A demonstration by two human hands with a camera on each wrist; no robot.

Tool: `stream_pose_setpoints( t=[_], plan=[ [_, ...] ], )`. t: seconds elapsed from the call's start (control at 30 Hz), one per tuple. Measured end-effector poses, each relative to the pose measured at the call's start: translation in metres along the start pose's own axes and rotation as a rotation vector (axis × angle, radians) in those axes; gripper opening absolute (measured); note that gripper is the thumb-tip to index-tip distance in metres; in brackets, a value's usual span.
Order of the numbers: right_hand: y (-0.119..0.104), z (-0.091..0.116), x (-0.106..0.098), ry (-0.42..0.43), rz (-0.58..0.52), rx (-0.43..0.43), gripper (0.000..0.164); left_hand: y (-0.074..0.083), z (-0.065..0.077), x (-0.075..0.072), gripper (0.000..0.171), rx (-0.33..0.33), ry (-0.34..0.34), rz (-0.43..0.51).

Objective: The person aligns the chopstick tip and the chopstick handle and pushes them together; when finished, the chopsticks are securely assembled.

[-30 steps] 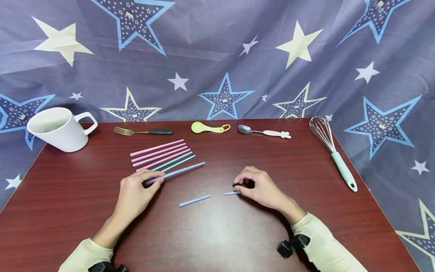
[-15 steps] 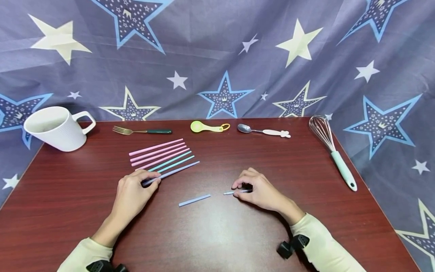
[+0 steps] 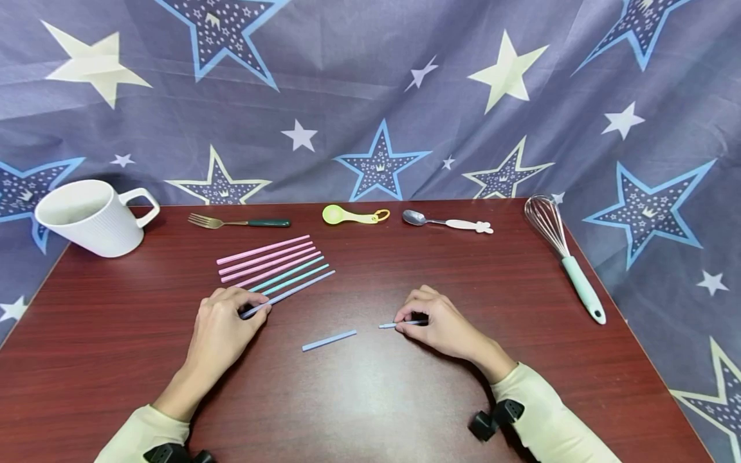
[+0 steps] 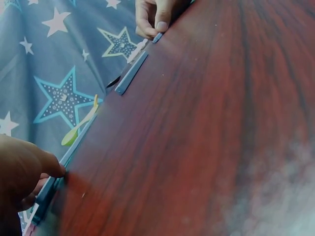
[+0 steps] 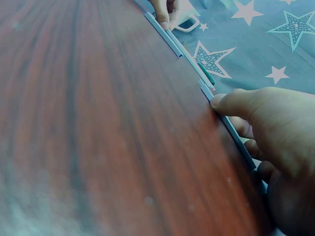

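My left hand [image 3: 222,328] pinches the near end of a long blue straw [image 3: 307,285] between thumb and fingers. That straw lies alongside two teal straws [image 3: 295,281], with several pink straws [image 3: 265,249] beyond them. To the right, my right hand [image 3: 442,325] pinches a short blue straw piece [image 3: 386,326], its narrower tip pointing left past the fingertips. In the right wrist view the piece [image 5: 236,132] runs back under the fingers, close over the table. Another short blue piece [image 3: 330,341] lies on the table between the hands.
Along the back edge stand or lie a white mug [image 3: 95,222], a green-handled fork [image 3: 269,223], a yellow-green measuring spoon [image 3: 353,217] and a white-handled spoon [image 3: 463,224]. A whisk [image 3: 581,286] lies at the right edge. A star-printed cloth [image 3: 324,83] hangs behind the table [image 3: 347,411].
My left hand has shifted the long blue straw slightly left, closer to the teal ones. My right fingers have closed further around the short piece, which now shows between thumb and fingers.
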State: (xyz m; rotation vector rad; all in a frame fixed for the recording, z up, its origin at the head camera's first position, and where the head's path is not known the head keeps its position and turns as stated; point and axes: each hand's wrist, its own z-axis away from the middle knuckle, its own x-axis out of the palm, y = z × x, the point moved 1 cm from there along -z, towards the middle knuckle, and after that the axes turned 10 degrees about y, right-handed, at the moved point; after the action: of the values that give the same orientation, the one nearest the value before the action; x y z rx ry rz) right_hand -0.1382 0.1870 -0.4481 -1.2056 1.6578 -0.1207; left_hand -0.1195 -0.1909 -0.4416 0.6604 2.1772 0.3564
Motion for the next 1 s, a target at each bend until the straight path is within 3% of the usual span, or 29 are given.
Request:
stream_pose_setpoints(
  t=[0.5,0.7,0.83,1.0],
  plan=[
    [0.001,0.000,0.001,-0.006,0.005,-0.003,0.004,0.001,0.002,-0.001,0.012,-0.006,-0.003,-0.005],
    [0.000,-0.001,0.001,0.000,0.008,-0.002,0.010,0.014,0.001,0.000,0.012,0.008,-0.010,0.048],
    [-0.001,-0.001,0.001,0.004,0.011,-0.004,0.010,0.030,0.006,0.004,0.015,0.043,-0.083,0.143],
    [-0.001,-0.001,0.001,-0.001,0.015,0.008,0.006,0.045,0.018,0.010,0.026,0.060,-0.267,0.266]
  ],
)
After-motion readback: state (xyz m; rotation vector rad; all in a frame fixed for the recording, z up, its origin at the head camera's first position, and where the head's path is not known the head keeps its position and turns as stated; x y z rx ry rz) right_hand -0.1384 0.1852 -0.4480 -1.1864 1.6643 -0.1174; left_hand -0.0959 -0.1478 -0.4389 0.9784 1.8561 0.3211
